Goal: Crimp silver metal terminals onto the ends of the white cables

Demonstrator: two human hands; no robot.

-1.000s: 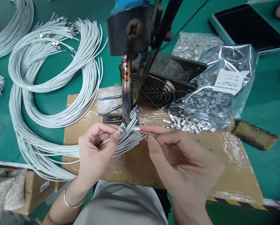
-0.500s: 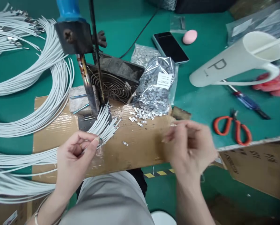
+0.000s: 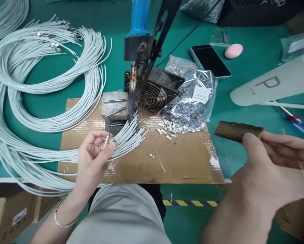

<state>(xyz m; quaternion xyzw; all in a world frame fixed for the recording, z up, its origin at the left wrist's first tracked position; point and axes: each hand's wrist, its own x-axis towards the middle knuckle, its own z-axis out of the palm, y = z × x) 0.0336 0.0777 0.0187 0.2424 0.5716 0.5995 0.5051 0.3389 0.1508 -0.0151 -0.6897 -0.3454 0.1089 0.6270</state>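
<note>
My left hand point(image 3: 94, 152) is closed in a pinch, with a white wire point(image 3: 106, 141) between thumb and fingers, its short end pointing up. Beside those fingers, a fan of white wire ends point(image 3: 128, 137) lies on the cardboard under the soldering iron point(image 3: 132, 95). My right hand point(image 3: 266, 166) grips a dark brown rectangular block point(image 3: 238, 131) by its right end, thumb on the near side. What the block is made of, I cannot tell. Several small metal-and-white parts point(image 3: 177, 127) are heaped beside a clear bag point(image 3: 190, 98), and one part point(image 3: 151, 155) lies apart.
Coiled white wire bundles point(image 3: 52, 88) cover the left side. A small fan point(image 3: 154, 95) and a pale block point(image 3: 114, 105) stand by the iron. At the right are a phone point(image 3: 210, 61), a pink egg-shaped thing point(image 3: 233, 51), a white mug point(image 3: 271, 83) and a screwdriver point(image 3: 303, 127).
My right hand has moved right and taken hold of the brown block, which lay at the cardboard's edge. A wire end now stands up in my left hand. The view has shifted left.
</note>
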